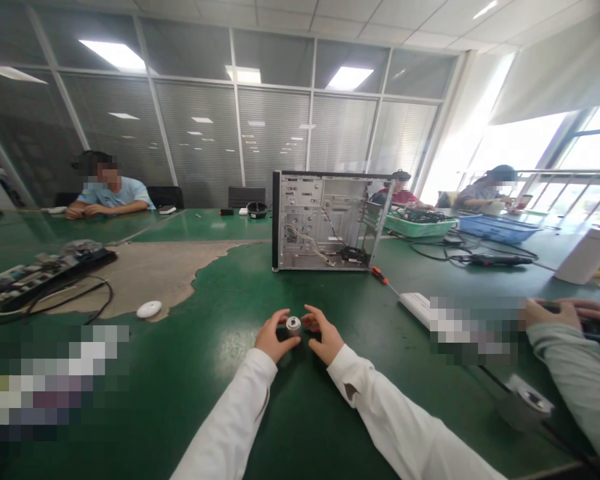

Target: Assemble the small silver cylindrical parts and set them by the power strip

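Observation:
A small pale grey cylinder stands upright on the green table, with a light rim and a dark shape on its top that is too small to make out. My left hand curves around its left side, thumb and fingers apart; whether it touches the cylinder I cannot tell. On the other side, my right hand is open, its fingers curved toward the cylinder with a small gap. Beyond both hands, an opened computer case stands upright, with loose cables and a black fan inside.
A screwdriver lies beside the case, near a white power strip. A co-worker's sleeve is at right. Green and blue baskets stand behind. At left are a circuit board assembly and a white disc.

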Demonstrator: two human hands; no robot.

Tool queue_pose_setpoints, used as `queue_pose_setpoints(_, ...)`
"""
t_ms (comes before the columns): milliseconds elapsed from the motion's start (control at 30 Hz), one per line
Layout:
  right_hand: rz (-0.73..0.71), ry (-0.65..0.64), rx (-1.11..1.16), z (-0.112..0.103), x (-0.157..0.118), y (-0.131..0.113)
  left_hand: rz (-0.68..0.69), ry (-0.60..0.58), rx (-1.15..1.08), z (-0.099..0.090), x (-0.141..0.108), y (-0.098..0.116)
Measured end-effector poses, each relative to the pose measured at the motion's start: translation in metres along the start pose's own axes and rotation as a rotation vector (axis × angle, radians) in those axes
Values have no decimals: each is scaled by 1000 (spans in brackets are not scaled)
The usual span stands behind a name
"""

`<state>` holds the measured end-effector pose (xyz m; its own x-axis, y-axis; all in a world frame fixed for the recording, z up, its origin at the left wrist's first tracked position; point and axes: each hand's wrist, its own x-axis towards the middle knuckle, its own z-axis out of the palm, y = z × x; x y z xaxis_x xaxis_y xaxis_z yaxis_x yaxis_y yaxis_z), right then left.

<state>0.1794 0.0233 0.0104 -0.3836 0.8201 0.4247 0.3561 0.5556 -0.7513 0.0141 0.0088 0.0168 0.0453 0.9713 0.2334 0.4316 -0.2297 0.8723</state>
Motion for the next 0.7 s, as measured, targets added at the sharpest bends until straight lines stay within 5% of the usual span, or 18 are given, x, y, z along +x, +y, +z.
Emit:
queue_pose_setpoints(267, 39, 17, 6, 2, 0, 3, 314, 106, 292, -2, -7, 10)
queue_pose_setpoints(700, 95, 59, 57, 3, 0, 6, 306, 96, 65, 3, -9, 7)
